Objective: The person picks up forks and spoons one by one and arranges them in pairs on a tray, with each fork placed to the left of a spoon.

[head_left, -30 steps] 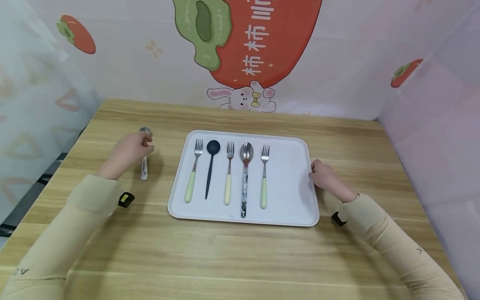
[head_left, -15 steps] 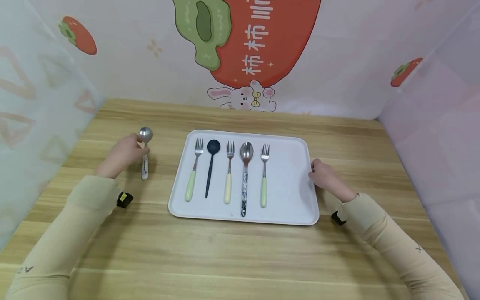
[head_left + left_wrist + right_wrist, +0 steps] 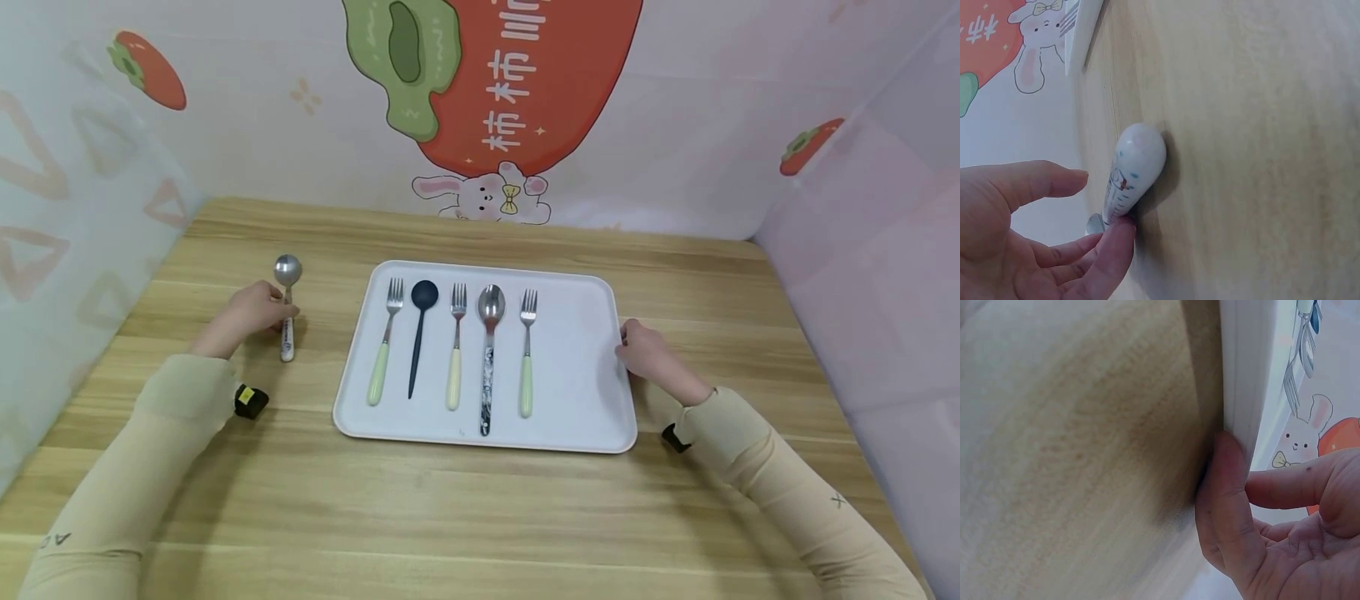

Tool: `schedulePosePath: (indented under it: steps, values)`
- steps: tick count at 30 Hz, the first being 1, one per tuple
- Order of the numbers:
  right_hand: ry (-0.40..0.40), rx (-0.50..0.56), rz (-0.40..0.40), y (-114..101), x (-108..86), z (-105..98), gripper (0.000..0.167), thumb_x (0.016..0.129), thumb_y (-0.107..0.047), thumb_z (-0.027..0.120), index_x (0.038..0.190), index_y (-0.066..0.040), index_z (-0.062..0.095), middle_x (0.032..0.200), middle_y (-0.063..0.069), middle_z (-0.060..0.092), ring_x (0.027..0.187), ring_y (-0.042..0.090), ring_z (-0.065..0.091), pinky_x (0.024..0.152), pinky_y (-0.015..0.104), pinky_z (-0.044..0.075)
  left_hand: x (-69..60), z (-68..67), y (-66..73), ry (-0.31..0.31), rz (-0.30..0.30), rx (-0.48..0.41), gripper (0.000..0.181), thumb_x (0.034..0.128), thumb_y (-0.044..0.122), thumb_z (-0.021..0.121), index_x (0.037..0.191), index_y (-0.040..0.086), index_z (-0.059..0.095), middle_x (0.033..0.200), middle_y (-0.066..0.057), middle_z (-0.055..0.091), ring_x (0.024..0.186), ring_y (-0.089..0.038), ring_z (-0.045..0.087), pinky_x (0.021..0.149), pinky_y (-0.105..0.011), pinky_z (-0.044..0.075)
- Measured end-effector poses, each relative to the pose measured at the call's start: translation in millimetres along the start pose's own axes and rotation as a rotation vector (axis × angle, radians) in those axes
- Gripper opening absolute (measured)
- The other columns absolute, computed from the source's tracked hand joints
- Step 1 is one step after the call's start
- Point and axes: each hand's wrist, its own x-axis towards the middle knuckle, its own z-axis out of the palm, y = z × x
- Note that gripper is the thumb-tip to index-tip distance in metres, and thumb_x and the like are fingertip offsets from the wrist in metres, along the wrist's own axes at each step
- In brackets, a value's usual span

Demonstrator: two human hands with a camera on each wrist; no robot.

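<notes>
On the wooden table to the left lies a metal spoon (image 3: 288, 269) with a white patterned handle (image 3: 1138, 153), bowl pointing away from me. My left hand (image 3: 258, 308) is at the spoon's neck and upper handle. In the left wrist view a fingertip touches the handle, while the thumb (image 3: 1054, 180) stands apart from it. At the right rim of the white tray (image 3: 581, 367), my right hand (image 3: 648, 350) pinches the edge. The right wrist view has its thumb (image 3: 1285, 487) inside the rim and fingers (image 3: 1229, 500) outside.
On the tray, from left, lie a green-handled fork (image 3: 380, 367), a black spoon (image 3: 424, 295), a cream-handled fork (image 3: 453, 375), a large metal spoon (image 3: 491, 305) and another green-handled fork (image 3: 527, 383). A printed cloth (image 3: 675, 167) hangs behind the table (image 3: 450, 517).
My left hand has shifted left and down along the spoon, from over its bowl to the neck and handle, so the bowl now shows. The right hand stays at the tray's rim.
</notes>
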Motion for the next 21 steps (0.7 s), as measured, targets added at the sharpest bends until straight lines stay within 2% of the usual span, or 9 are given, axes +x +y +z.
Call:
schedulePosePath:
  steps: [4,7,14,21]
  values:
    - [0.014,0.003,-0.019,-0.7,-0.1,-0.2,0.029,0.090,-0.004,0.040,0.113,0.012,0.038,0.104,0.030,0.051,0.063,0.020,0.056,0.052,0.023,0.046,1.1,2.6,1.4,0.000,-0.002,-0.016,0.037,0.0865,0.016,0.054,0.099,-0.019,0.047,0.077,-0.018,0.058,0.064,-0.019,0.057,0.060,-0.031,0.052]
    - [0.024,0.001,-0.031,-1.3,-0.5,-0.5,0.028,0.090,-0.004,0.040,0.112,0.012,0.039,0.103,0.030,0.052,0.062,0.020,0.056,0.051,0.024,0.046,1.0,4.8,3.3,-0.002,-0.003,-0.022,0.023,0.0853,0.012,0.053,0.085,-0.011,0.052,0.069,-0.011,0.057,0.060,-0.016,0.055,0.058,-0.029,0.052]
    - [0.015,0.002,-0.017,-1.5,0.2,0.2,0.028,0.090,-0.004,0.040,0.113,0.013,0.038,0.105,0.031,0.051,0.065,0.021,0.057,0.052,0.024,0.047,3.2,8.2,4.5,-0.010,-0.011,-0.040,0.022,0.0843,0.006,0.050,0.092,-0.015,0.049,0.072,-0.016,0.055,0.060,-0.018,0.056,0.057,-0.030,0.055]
    - [0.016,0.011,-0.024,-0.8,-0.6,1.5,0.027,0.090,-0.004,0.040,0.112,0.012,0.038,0.101,0.029,0.052,0.061,0.020,0.056,0.050,0.023,0.047,3.4,8.8,4.4,-0.026,-0.020,-0.073,0.024,0.0812,0.006,0.051,0.091,-0.015,0.045,0.072,-0.017,0.052,0.057,-0.018,0.056,0.056,-0.032,0.056]
